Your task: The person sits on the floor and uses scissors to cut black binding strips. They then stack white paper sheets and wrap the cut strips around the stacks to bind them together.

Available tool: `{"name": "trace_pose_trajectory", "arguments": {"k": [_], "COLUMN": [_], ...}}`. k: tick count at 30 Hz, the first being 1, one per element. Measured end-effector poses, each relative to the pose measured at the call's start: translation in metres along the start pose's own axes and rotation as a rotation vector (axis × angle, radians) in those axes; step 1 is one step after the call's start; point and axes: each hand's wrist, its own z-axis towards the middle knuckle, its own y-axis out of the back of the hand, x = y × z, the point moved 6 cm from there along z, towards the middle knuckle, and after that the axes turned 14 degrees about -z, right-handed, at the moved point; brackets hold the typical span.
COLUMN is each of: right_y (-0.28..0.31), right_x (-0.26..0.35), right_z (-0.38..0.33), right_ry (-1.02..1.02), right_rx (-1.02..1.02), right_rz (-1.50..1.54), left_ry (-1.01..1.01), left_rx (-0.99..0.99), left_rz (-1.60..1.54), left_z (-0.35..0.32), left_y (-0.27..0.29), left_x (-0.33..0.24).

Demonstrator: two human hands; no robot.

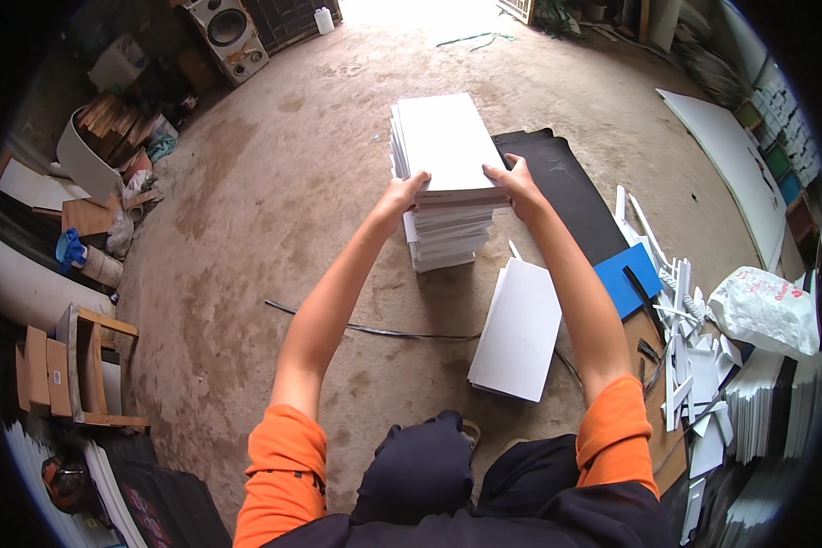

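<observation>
Hands on a tall stack of white boards standing on the concrete floor, ahead of the seated person's knees and toward the far middle of the floor. Left hand grips the near left corner of the topmost boards, thumb on top and fingers curled under the edge. Right hand grips the near right corner in the same manner, thumb over the top face and fingers wrapped beneath. Both hands thus clamp the upper boards between them, with the stack lying directly beyond the knuckles and its lower boards showing below the wrists, slightly offset from one another. Both arms are stretched out nearly straight from orange sleeves.

A smaller pile of white boards lies flat on the floor just beside the right forearm, nearer the person than the tall stack. A black sheet lies behind and to the right of the stack, touching its base, with a blue sheet at its near end. Narrow white offcuts are scattered toward the right edge of the floor, beside a white plastic bag. A loudspeaker stands at the far left corner.
</observation>
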Motion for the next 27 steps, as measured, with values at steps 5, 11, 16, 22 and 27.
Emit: {"name": "trace_pose_trajectory", "arguments": {"k": [5,11,16,22,27], "right_y": [0.027,0.064,0.097,0.107,0.080], "right_x": [-0.006,-0.053,-0.077,-0.136,-0.177], "right_z": [-0.052,-0.162,-0.188,-0.220,-0.236], "right_ry": [0.158,0.373,0.408,0.445,0.395], "right_rx": [0.026,-0.030,-0.160,-0.312,-0.197], "right_rz": [0.211,0.051,0.230,0.031,-0.121], "left_ry": [0.115,-0.123,-0.671,-0.647,-0.530], "left_rx": [0.294,0.519,0.580,0.597,0.516], "left_rz": [-0.130,-0.317,-0.038,0.084,0.132], "left_z": [-0.023,-0.064,-0.113,-0.141,-0.142], "left_y": [-0.017,-0.078,-0.135,-0.156,-0.147], "left_x": [0.008,-0.006,0.053,0.099,0.142]}}
